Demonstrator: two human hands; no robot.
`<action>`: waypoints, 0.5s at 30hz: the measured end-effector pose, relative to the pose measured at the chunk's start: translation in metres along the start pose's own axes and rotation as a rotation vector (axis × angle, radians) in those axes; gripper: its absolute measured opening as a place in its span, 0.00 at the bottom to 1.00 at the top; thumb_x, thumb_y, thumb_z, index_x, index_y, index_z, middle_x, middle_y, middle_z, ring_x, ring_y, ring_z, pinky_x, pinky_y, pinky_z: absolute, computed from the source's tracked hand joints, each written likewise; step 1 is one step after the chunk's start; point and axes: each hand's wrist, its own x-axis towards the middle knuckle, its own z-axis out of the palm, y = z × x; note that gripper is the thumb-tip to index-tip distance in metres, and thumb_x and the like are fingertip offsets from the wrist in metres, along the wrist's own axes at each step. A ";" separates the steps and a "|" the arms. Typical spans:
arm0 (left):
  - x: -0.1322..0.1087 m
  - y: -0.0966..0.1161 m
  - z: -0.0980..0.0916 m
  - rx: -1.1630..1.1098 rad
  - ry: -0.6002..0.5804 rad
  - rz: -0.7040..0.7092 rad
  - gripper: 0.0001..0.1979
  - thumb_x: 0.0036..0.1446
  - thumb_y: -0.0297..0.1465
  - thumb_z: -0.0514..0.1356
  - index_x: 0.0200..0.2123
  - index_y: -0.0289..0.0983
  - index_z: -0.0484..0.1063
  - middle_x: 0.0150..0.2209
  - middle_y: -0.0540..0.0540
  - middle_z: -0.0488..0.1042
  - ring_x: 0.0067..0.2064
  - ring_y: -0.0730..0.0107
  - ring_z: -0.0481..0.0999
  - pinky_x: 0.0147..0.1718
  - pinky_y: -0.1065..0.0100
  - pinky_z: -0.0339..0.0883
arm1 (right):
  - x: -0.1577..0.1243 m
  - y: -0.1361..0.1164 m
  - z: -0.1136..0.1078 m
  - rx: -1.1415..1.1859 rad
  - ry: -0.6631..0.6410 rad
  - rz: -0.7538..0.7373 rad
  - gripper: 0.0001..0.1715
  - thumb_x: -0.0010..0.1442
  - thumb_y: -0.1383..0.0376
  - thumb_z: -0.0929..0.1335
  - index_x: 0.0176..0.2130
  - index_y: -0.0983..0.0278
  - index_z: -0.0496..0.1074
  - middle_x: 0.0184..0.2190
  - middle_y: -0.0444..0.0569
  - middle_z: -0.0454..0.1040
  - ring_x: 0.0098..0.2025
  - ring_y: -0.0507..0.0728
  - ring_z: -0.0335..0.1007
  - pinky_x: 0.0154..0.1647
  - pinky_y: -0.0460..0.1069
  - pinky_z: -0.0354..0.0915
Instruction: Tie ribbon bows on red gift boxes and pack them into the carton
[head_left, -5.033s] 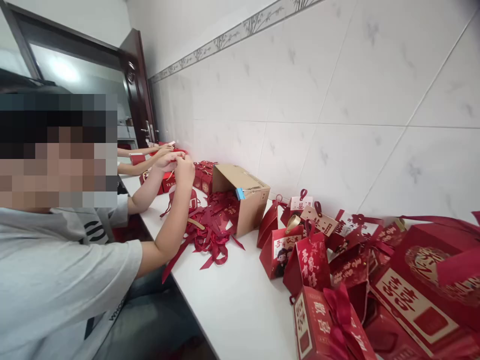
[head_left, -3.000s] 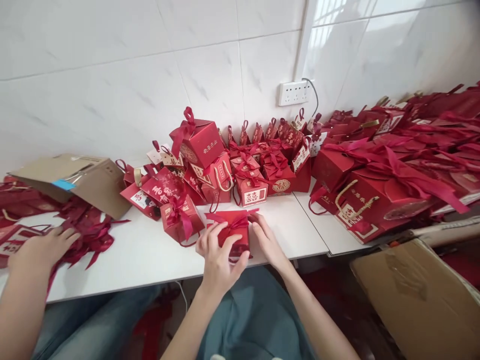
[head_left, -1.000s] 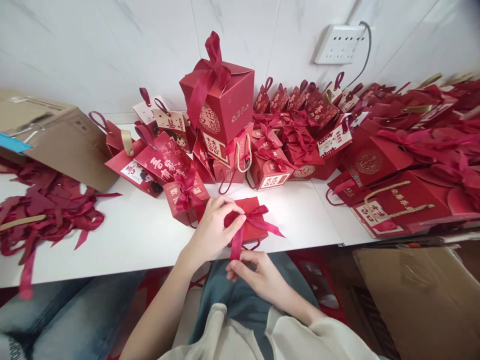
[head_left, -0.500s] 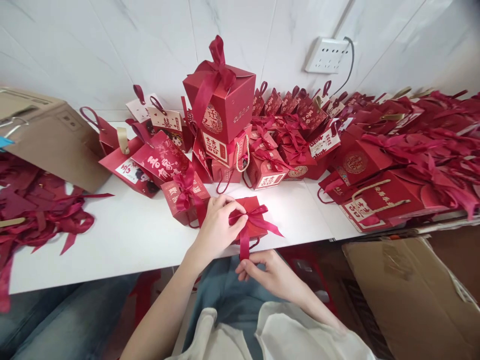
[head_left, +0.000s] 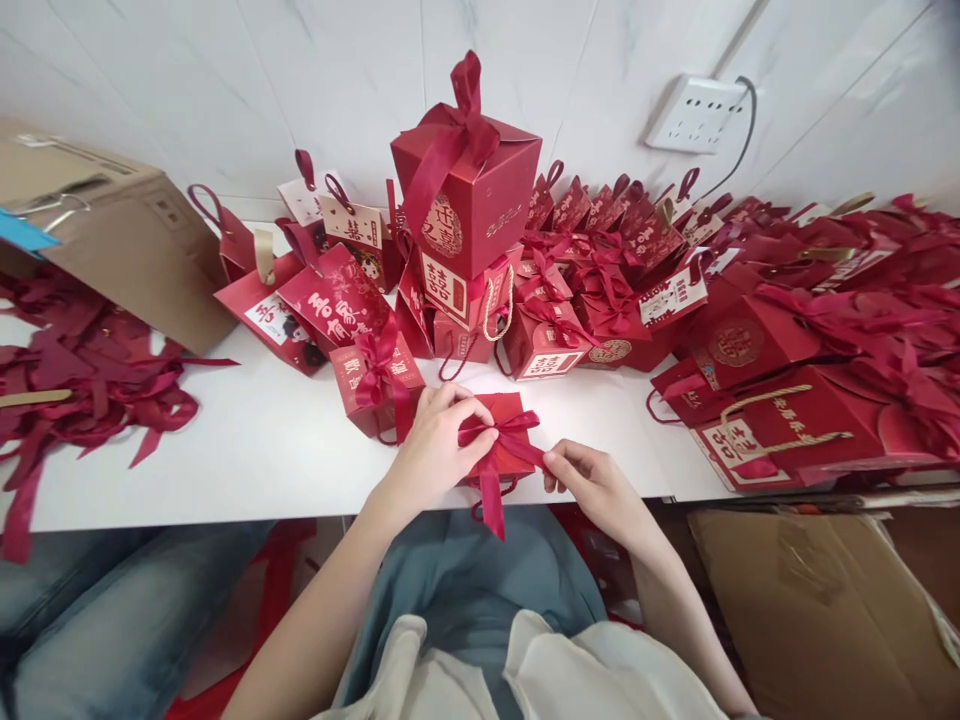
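A small red gift box (head_left: 504,420) lies at the front edge of the white table (head_left: 247,460), with a dark red ribbon (head_left: 501,440) tied in a bow on top. My left hand (head_left: 435,450) is closed over the box's left side, thumb and forefinger pinching the bow's knot. My right hand (head_left: 592,482) is just right of the box and pinches the right tail of the ribbon. The other tail (head_left: 492,505) hangs down over the table edge.
Many red gift boxes (head_left: 465,195) and bags (head_left: 780,420) crowd the back and right of the table. A brown cardboard box (head_left: 120,250) and loose ribbons (head_left: 82,390) lie at the left. Another person's jeans-clad leg (head_left: 97,620) is at lower left. A cardboard carton (head_left: 825,610) sits on the floor at right.
My right hand let go of the lower ribbon tail and moved up and right to pinch the right tail. My left hand stayed on the knot.
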 end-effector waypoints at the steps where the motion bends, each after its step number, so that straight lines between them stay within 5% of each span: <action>1: 0.000 0.000 0.000 -0.002 0.004 -0.002 0.01 0.56 0.29 0.59 0.32 0.39 0.71 0.40 0.48 0.65 0.45 0.61 0.62 0.50 0.57 0.60 | -0.001 -0.001 0.003 0.044 -0.008 0.008 0.25 0.59 0.47 0.61 0.24 0.63 0.64 0.21 0.44 0.68 0.25 0.52 0.63 0.29 0.47 0.59; 15: 0.000 -0.002 0.002 0.006 0.027 0.011 0.02 0.57 0.31 0.59 0.32 0.40 0.71 0.39 0.48 0.65 0.46 0.61 0.63 0.50 0.57 0.60 | -0.017 -0.006 0.019 0.225 -0.211 0.006 0.22 0.62 0.52 0.63 0.26 0.65 0.69 0.24 0.45 0.73 0.29 0.52 0.67 0.34 0.46 0.61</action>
